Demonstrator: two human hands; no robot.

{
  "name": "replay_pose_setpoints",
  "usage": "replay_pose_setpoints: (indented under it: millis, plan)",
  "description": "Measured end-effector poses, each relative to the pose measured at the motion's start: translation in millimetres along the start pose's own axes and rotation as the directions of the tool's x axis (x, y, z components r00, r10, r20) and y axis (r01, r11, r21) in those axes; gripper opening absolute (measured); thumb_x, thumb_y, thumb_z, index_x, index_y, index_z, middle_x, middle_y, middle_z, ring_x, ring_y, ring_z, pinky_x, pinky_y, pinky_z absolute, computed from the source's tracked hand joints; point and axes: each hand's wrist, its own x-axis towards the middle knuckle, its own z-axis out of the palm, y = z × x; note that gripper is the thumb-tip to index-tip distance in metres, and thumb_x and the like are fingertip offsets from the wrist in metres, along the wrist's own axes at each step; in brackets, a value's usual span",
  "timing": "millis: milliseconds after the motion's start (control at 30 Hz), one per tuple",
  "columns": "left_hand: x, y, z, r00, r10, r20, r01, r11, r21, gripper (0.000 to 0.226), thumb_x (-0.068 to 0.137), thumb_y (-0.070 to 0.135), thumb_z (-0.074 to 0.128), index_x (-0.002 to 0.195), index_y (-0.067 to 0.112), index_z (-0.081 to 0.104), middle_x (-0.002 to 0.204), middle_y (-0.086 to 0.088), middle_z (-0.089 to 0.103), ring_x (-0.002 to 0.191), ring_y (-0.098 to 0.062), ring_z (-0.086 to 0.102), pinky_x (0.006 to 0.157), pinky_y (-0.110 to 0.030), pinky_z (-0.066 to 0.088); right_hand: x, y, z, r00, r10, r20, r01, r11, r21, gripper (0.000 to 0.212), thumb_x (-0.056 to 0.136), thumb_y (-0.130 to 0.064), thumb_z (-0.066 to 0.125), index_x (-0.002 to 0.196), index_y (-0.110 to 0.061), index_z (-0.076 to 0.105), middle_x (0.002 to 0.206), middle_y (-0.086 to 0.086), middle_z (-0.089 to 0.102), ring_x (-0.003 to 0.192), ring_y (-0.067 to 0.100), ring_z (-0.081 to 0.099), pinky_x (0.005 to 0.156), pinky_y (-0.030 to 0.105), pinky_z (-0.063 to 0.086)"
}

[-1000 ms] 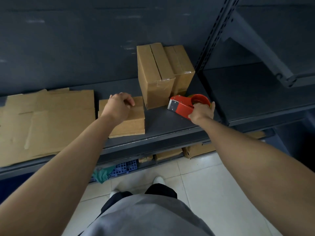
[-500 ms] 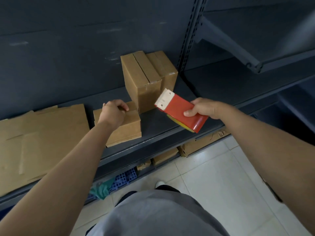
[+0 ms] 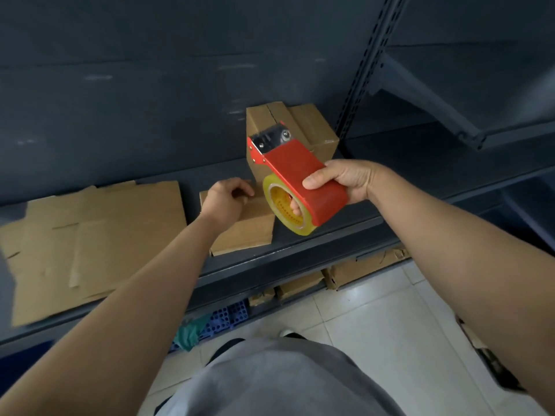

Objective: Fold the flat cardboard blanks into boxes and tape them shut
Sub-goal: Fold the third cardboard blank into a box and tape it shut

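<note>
Lifted higher now, the red tape dispenser point(image 3: 303, 178) sits gripped in the right hand point(image 3: 345, 181); left hand point(image 3: 225, 199), fingers curled, rests on the folded box point(image 3: 249, 229).

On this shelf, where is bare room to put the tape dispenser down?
Free: the shelf strip right of the low box, before the upright boxes, and the bay right of the post. Crowded: blanks cover the left end; the left hand holds the low box, the right hand the dispenser.
</note>
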Motion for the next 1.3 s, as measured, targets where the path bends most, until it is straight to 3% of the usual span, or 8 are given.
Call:
replay_pose_setpoints:
  millis: [200, 433, 567, 700, 867, 967, 1067, 1300]
  plan:
    - [-5.2, -0.4, -9.0, 0.997, -0.044, -0.07, 0.026, 0.972, -0.236, 0.037, 0.087, -0.011, 0.049, 0.075, 0.022, 0.06, 0.079, 0.008, 0.066, 0.072, -0.003, 0.058, 0.068, -0.012, 0.046, 31.3, -15.4, 1.7, 0.999, 0.045, 0.008, -0.044, 0.998, -0.039, 0.076, 0.038, -0.024, 0.096, 0.103, -0.006, 0.061, 0.082, 0.01, 0.071, 0.072, 0.021, 0.07, 0.066, 0.034, 0.057]
    - [-7.5, -5.4, -28.4, 0.984, -0.165, -0.068, 0.069, 0.701, -0.71, 0.017, 0.095, 0.001, 0.049, 0.104, 0.006, 0.063, 0.112, -0.02, 0.066, 0.11, -0.031, 0.062, 0.101, -0.041, 0.046, 48.0, -31.9, -14.4, 0.983, 0.163, 0.08, -0.152, 0.98, -0.126, 0.073, 0.034, -0.024, 0.097, 0.096, -0.005, 0.064, 0.078, 0.008, 0.071, 0.07, 0.019, 0.069, 0.064, 0.031, 0.057]
    - [-13.8, -11.1, -30.3, 0.971, -0.2, -0.133, 0.054, 0.721, -0.691, 0.02, 0.095, -0.003, 0.047, 0.102, 0.009, 0.062, 0.111, -0.014, 0.065, 0.11, -0.026, 0.062, 0.097, -0.035, 0.05, 55.8, -41.0, -16.2, 0.969, 0.202, 0.144, -0.175, 0.968, -0.177, 0.055, 0.035, -0.023, 0.096, 0.083, -0.01, 0.075, 0.079, 0.008, 0.071, 0.07, 0.02, 0.07, 0.064, 0.031, 0.057]
    - [-19.3, -15.2, -19.9, 0.965, -0.165, -0.204, 0.069, 0.91, -0.409, 0.02, 0.094, 0.001, 0.051, 0.108, 0.012, 0.059, 0.1, 0.002, 0.068, 0.092, 0.0, 0.063, 0.087, -0.014, 0.049, 62.5, -51.5, -15.0, 0.938, 0.269, 0.219, -0.22, 0.949, -0.225, 0.05, 0.038, -0.023, 0.096, 0.082, -0.011, 0.076, 0.077, 0.007, 0.071, 0.069, 0.019, 0.069, 0.063, 0.03, 0.056]
    - [-12.1, -13.2, -18.7, 0.976, -0.09, -0.196, 0.04, 0.968, -0.249, 0.019, 0.093, 0.0, 0.049, 0.107, 0.007, 0.059, 0.089, 0.007, 0.066, 0.078, 0.009, 0.059, 0.07, -0.001, 0.042, 72.3, -62.5, -16.4, 0.907, 0.315, 0.281, -0.224, 0.923, -0.311, 0.044, 0.047, -0.025, 0.093, 0.086, -0.013, 0.076, 0.08, 0.006, 0.071, 0.073, 0.018, 0.069, 0.067, 0.03, 0.056]
    - [-10.0, -12.3, -19.5, 0.982, -0.116, -0.147, 0.06, 0.939, -0.339, 0.017, 0.097, 0.001, 0.045, 0.106, 0.004, 0.059, 0.09, 0.001, 0.067, 0.079, 0.003, 0.062, 0.078, -0.007, 0.048, 76.3, -62.4, -19.9, 0.903, 0.336, 0.269, -0.246, 0.916, -0.317, 0.045, 0.047, -0.024, 0.093, 0.087, -0.013, 0.075, 0.08, 0.007, 0.071, 0.074, 0.019, 0.069, 0.068, 0.031, 0.056]
    - [-9.0, -10.6, -27.0, 0.99, -0.14, 0.006, 0.118, 0.807, -0.578, 0.024, 0.102, 0.01, 0.037, 0.105, 0.004, 0.061, 0.102, -0.012, 0.068, 0.095, -0.018, 0.067, 0.092, -0.029, 0.052, 77.1, -61.3, -22.4, 0.891, 0.348, 0.292, -0.248, 0.911, -0.329, 0.041, 0.049, -0.026, 0.092, 0.085, -0.013, 0.076, 0.079, 0.006, 0.071, 0.072, 0.017, 0.069, 0.067, 0.03, 0.055]
    - [-5.1, -5.8, -41.1, 0.975, -0.011, 0.224, 0.171, 0.682, -0.711, 0.026, 0.093, 0.026, 0.045, 0.098, 0.009, 0.064, 0.093, -0.006, 0.061, 0.085, -0.015, 0.056, 0.086, -0.03, 0.042, 78.0, -65.6, -22.0, 0.858, 0.389, 0.334, -0.265, 0.894, -0.361, 0.039, 0.051, -0.026, 0.092, 0.085, -0.015, 0.077, 0.08, 0.004, 0.072, 0.074, 0.016, 0.069, 0.068, 0.029, 0.055]
